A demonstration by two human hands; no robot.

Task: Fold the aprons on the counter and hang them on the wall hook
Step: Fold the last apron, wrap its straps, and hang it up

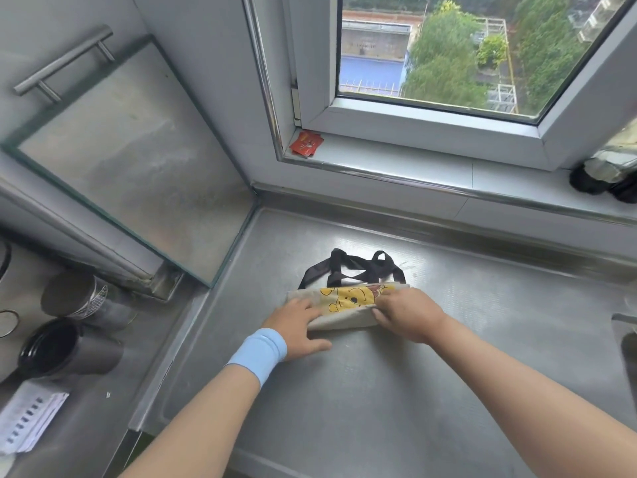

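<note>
A beige apron [348,307] with a yellow cartoon bear print lies folded into a narrow band on the steel counter [379,391]. Its black straps [358,267] spill out in loops on the far side. My left hand [298,327], with a light blue wristband, presses flat on the band's left end. My right hand [405,317] grips the band's right end, fingers curled around the fabric edge. No wall hook is in view.
A glass panel [131,160] stands at the counter's left edge. Beyond it are two metal cups [79,326] and a paper pad [27,419]. A red packet [306,143] lies on the window sill, dark objects [603,181] at its right end. A sink edge [625,326] shows far right.
</note>
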